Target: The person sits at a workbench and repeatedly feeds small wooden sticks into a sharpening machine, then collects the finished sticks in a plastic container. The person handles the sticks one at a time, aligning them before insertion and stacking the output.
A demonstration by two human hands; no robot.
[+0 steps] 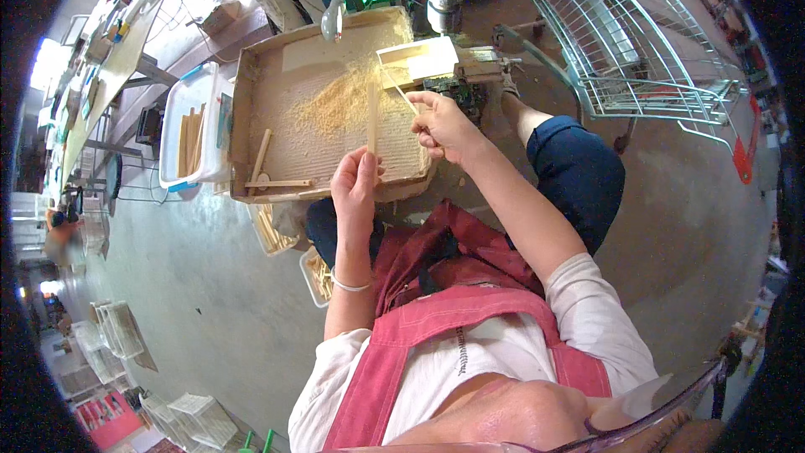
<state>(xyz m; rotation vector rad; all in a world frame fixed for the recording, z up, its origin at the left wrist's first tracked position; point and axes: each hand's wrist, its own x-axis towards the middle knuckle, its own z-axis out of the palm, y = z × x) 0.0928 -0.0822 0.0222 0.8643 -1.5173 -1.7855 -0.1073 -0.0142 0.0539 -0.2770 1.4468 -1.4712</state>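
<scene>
My left hand [358, 180] grips a flat pale wooden strip [372, 113] held upright at the front of the cardboard tray [251, 92]. My right hand [440, 126] is closed on a thin pale stick [400, 88], angled up toward a white board-like piece [419, 59] on a small machine fixture [449, 96]. A heap of sawdust [327, 101] covers part of the tray's bottom, with loose wooden sticks [281, 184] along its front left.
At the left, a white plastic bin [172, 151] holds wooden strips, beside cluttered shelving [101, 92]. Containers of short wood pieces [272, 231] sit below the tray. A lamp [334, 17] hangs above; a wire cart [629, 50] stands at the right.
</scene>
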